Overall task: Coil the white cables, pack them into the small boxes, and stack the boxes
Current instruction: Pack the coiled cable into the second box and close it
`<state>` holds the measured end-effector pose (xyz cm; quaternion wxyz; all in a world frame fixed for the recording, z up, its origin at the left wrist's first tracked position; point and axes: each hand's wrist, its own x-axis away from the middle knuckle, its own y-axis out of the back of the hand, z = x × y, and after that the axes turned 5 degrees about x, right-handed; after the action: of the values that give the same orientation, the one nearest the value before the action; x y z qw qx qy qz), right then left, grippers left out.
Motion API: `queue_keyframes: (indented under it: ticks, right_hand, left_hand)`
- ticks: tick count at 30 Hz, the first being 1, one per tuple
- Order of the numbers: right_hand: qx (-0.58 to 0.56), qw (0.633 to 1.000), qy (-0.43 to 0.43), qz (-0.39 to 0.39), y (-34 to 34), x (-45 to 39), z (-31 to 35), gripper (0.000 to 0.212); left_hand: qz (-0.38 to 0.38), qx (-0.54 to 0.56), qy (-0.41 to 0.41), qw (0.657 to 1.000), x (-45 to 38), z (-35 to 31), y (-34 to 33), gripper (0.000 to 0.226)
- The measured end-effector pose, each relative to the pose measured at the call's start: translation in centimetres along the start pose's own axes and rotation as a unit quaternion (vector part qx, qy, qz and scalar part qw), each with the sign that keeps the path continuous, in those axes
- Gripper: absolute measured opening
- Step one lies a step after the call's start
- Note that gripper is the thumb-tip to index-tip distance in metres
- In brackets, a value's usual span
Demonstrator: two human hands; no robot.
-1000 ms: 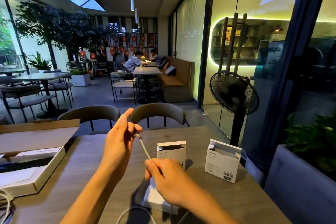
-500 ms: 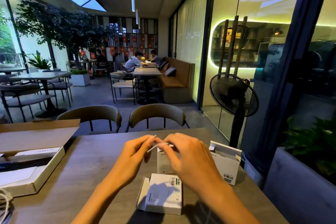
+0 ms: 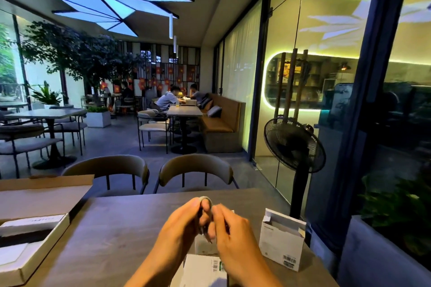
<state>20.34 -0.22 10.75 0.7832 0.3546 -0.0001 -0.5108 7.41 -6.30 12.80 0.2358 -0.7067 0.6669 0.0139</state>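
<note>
My left hand [image 3: 184, 221] and my right hand [image 3: 229, 232] meet above the table's middle, both pinching a white cable [image 3: 206, 198] that loops over my left fingertips in a small coil. A small white box [image 3: 205, 243] stands upright right behind my hands, mostly hidden by them. Another small white box [image 3: 282, 239] stands open-topped at the right, near the table's edge. A third white box [image 3: 205, 270] lies flat at the near edge, below my wrists, its barcode label up.
A large flat cardboard box [image 3: 35, 247] with its lid raised lies at the left of the grey table [image 3: 121, 228]. Two chairs [image 3: 196, 170] face the far side. A black standing fan [image 3: 295, 144] is at the right, beside a glass wall and a planter [image 3: 382, 254].
My hands came together from apart and dropped lower in view. The straight cable end between them is now bent into a small loop over my left fingers. The camera tilted up.
</note>
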Motion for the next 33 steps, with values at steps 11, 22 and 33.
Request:
queue_keyframes:
  ticks: [11, 22, 33]
  right_hand:
    - [-0.210, 0.960, -0.160, 0.097, -0.8, -0.8, 0.2, 0.035]
    - [-0.050, 0.993, -0.022, 0.103, -1.7, 1.4, 2.6, 0.048]
    - [0.029, 0.996, 0.068, 0.057, 1.1, 0.3, 3.6, 0.040]
  left_hand:
    - [-0.073, -0.006, 0.002, 0.997, 0.0, -0.6, -0.8, 0.037]
    - [-0.136, -0.086, -0.120, 0.980, -1.2, -2.6, 0.8, 0.034]
    - [-0.061, -0.360, -0.191, 0.911, -2.2, -2.1, 1.7, 0.028]
